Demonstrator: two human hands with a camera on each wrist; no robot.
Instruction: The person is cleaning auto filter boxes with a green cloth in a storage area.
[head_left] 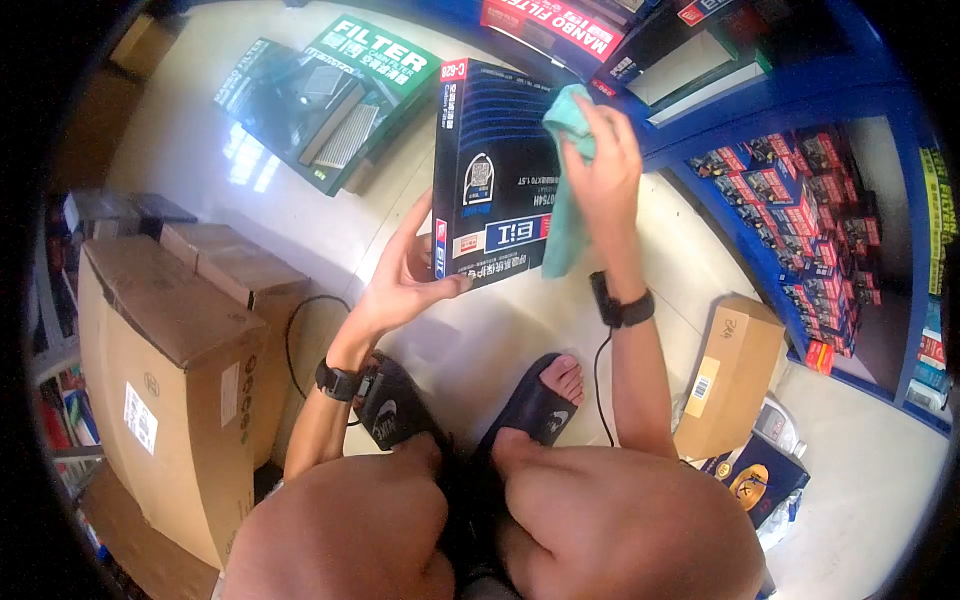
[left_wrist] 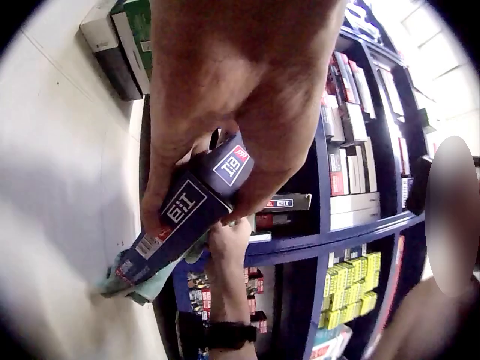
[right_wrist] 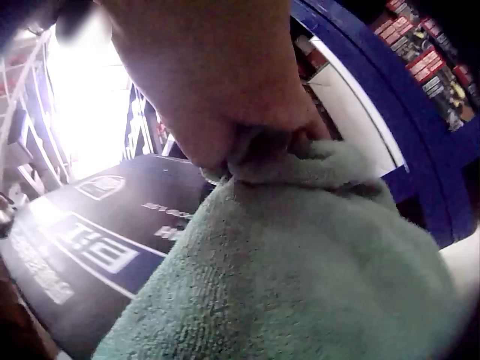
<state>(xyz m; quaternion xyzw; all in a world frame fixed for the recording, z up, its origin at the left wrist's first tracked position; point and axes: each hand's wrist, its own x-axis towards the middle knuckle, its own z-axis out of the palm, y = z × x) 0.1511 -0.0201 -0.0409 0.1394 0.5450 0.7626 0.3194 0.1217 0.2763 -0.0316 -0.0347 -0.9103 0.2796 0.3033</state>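
Observation:
A dark blue filter box [head_left: 490, 170] with white lettering is held up above the floor. My left hand [head_left: 402, 275] grips its lower left edge, the thumb along the bottom and the fingers at the side. In the left wrist view that hand [left_wrist: 232, 112] straddles the narrow printed end of the box [left_wrist: 184, 214]. My right hand [head_left: 605, 165] holds a green cloth [head_left: 565, 215] bunched at the top, over the box's right side. The cloth [right_wrist: 277, 262] hangs down across the printed face in the right wrist view and hides part of it.
Green filter boxes [head_left: 345, 95] lie on the floor ahead. A blue shelf [head_left: 870, 345] with several small red boxes stands on the right. Large cardboard cartons [head_left: 165, 360] are stacked at left; a smaller carton [head_left: 730, 375] stands at right. A black cable [head_left: 290, 335] runs along the floor.

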